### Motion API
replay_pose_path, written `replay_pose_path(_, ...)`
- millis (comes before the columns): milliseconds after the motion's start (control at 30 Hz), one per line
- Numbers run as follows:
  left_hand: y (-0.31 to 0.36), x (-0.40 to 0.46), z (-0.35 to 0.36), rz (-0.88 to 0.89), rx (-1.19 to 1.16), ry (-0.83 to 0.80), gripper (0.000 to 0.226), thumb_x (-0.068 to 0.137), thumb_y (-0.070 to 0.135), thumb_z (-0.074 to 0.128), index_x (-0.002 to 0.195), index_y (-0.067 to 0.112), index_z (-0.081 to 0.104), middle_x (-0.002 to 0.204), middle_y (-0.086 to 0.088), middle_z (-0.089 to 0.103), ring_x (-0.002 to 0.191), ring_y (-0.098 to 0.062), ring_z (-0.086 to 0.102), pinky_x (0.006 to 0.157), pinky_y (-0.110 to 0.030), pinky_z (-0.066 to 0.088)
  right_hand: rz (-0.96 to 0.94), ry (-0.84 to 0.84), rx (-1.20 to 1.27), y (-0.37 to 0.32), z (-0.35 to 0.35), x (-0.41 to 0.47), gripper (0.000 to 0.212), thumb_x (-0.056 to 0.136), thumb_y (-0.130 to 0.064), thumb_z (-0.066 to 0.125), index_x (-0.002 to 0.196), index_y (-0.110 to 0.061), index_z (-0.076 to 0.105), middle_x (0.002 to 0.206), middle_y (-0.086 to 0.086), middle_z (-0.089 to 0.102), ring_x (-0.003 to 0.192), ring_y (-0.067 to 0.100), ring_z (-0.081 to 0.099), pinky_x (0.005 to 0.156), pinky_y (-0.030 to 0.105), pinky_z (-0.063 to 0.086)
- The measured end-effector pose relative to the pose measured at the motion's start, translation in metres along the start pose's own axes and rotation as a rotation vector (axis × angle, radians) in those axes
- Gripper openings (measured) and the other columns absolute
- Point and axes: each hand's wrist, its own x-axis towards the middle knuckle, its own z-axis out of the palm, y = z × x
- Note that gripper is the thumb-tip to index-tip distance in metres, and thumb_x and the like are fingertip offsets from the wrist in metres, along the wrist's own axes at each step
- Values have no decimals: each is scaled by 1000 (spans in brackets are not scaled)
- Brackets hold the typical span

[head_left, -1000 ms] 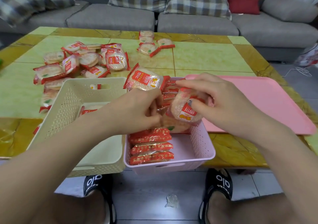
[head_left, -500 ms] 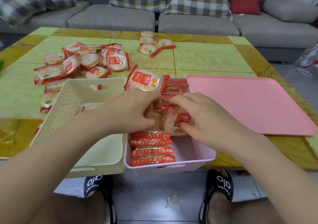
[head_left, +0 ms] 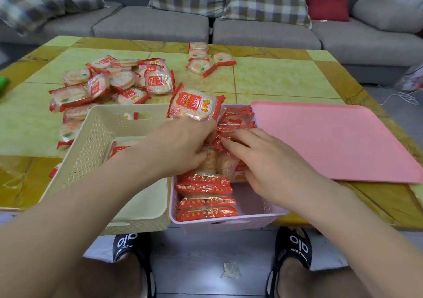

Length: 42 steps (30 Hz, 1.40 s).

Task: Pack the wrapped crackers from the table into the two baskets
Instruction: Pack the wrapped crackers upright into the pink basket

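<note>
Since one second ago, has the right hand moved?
Yes. The right hand came down toward the camera, from above the pink basket rim into it, away from the pink tray.
</note>
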Motion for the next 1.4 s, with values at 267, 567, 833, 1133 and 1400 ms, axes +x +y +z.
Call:
replay_pose_path(267,-9,-4,-17,22,-198,179,19,81,26,71,86,24,53,60,9,52,58,-6,52,53,-29,41,30,12,-16,-3,-4,-1,43,77,-18,73,118,-17,59,114,1,57,103,26,53,81,45,52)
replay_pose_path(567,-38,10,-17,-481,-360,267,84,87,53,67,151,24,20,148,-13,36,138,-31,33,108,-46,33,77,-6,-164,-7,0,0,42,70,-14,78,109,-21,64,106,-1,64,95,27,60,77,40,47)
replay_pose_path(833,-54,19,-14,-512,-625,297,70,80,42,81,136,23,45,109,9,61,94,-8,62,70,-20,44,110,-78,-146,-7,-6,2,44,77,-20,70,119,-25,58,117,-3,61,105,25,57,91,40,44)
replay_pose_path(1133,-54,20,-14,-511,-680,318,64,80,41,81,134,22,52,114,10,60,97,-2,58,74,-19,48,227,-34,324,3,-32,7,51,80,-33,73,129,-30,58,119,-10,58,111,13,51,98,34,41)
replay_pose_path(1400,-39,20,-32,-341,-882,443,43,81,14,82,119,16,62,111,-1,69,101,-13,69,87,-35,60,421,322,788,8,-35,28,52,90,-32,72,138,-29,51,127,-10,61,113,4,58,91,16,47)
